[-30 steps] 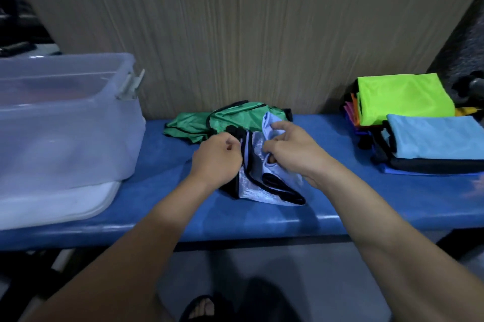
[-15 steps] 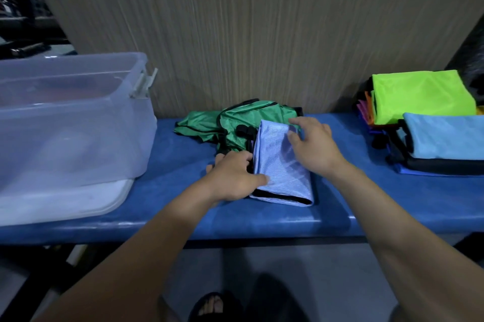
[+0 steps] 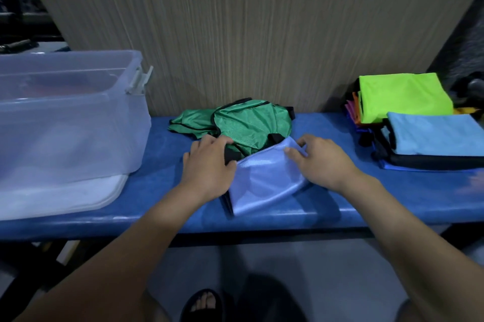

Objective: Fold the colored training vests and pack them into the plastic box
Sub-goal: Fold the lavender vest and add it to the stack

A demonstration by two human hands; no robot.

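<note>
While both hands grip the folded lilac vest (image 3: 264, 180) at the bench's (image 3: 392, 196) near edge, left hand (image 3: 209, 164) on its left edge, right hand (image 3: 322, 162) pinching its far-right corner, the plastic box (image 3: 78, 122) sits well left, nearer the left hand.

My left hand (image 3: 208, 167) covers the near left edge of the lilac vest (image 3: 264, 180), and my fingertips are lost in its black trim. The plastic box (image 3: 78, 122) runs off the left edge; through its cloudy wall I can't make out the contents. The light-blue vest (image 3: 434, 135) is cut off at the right.
</note>
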